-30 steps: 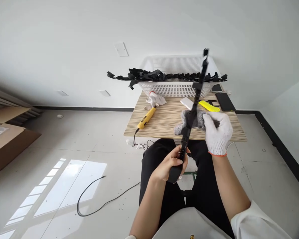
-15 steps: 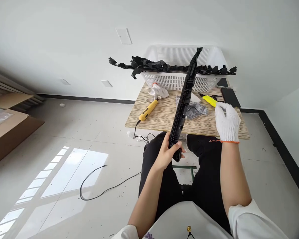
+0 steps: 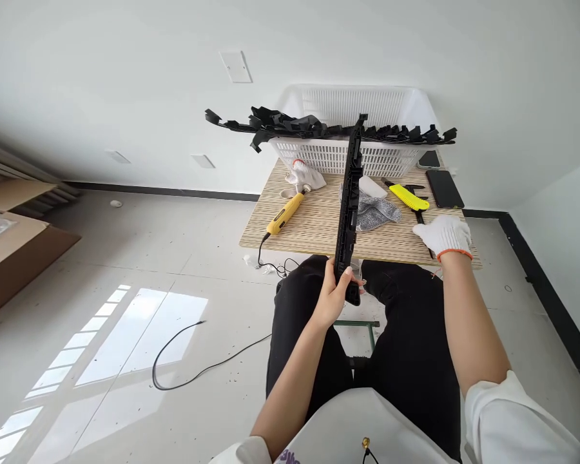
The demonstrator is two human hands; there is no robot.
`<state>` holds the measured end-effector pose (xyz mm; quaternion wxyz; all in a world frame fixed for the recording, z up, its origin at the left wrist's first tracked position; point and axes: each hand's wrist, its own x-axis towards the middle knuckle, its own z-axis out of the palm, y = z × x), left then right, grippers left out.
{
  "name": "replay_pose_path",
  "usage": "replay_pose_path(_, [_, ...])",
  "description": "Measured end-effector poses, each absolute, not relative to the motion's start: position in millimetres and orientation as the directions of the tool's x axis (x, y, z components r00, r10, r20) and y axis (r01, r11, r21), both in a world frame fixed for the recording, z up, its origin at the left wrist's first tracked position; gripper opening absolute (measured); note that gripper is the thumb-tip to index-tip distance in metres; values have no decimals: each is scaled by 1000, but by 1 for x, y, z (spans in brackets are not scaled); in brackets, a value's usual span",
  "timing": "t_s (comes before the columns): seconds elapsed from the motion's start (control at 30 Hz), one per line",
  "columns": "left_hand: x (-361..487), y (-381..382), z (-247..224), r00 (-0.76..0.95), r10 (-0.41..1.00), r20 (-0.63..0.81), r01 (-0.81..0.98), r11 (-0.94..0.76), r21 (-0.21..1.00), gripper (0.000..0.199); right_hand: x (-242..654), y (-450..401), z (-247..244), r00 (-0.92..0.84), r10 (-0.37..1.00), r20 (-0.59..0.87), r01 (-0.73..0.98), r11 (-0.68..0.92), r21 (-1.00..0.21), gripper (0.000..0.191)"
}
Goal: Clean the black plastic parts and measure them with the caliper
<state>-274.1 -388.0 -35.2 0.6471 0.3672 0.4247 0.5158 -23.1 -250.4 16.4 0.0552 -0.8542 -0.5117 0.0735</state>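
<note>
My left hand, bare, is closed around the lower end of a long black plastic trim strip. The strip stands nearly upright over the table's front edge, clips and ribs along its length. My right hand, in a white knitted glove with an orange cuff, is low over the table's right side. Its thumb points left, apart from the other fingers, which are partly hidden; I see nothing held in it. Just beyond it lies a yellow-handled tool, with a black caliper-like tool partly under it and near the thumb.
Several black trim strips lie across a white plastic basket at the back of the wooden table. A yellow corded rotary tool, a white glove, grey cloth and black phone rest there. A cable crosses the floor.
My right hand has let go of the yellow-handled tool, which now lies on the table, and has moved down and right. The strip in my left hand has swung left, closer to upright.
</note>
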Motion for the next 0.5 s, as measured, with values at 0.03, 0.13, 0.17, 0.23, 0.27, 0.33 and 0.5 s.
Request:
replay_pose_path(0.03, [-272, -388, -36, 112, 979, -170, -360, 200, 911, 44, -25, -248, 21, 471, 876, -98, 862, -481, -156, 65])
replay_pose_path(0.13, [-266, -385, -37, 118, 976, -182, -380, 214, 900, 42, -30, -243, 29, 426, 891, -159, 882, -448, -146, 58])
replay_pose_path(0.17, [-265, -384, -37, 111, 976, -189, -390, 218, 895, 42, -30, -242, 31, 396, 903, -163, 895, -420, -152, 54])
replay_pose_path(0.23, [-263, -382, -36, 96, 975, -198, -408, 220, 886, 42, -29, -240, 32, 365, 916, -164, 907, -390, -161, 44])
replay_pose_path(0.27, [-262, -381, -35, 91, 975, -202, -417, 221, 882, 42, -27, -241, 31, 359, 919, -163, 909, -384, -161, 40])
replay_pose_path(0.33, [-261, -379, -34, 92, 974, -209, -438, 228, 869, 42, -23, -244, 29, 348, 927, -141, 915, -368, -162, 35])
replay_pose_path(0.5, [-263, -381, -32, 146, 966, -213, -481, 258, 838, 42, -20, -262, 20, 407, 913, -34, 889, -405, -213, 41])
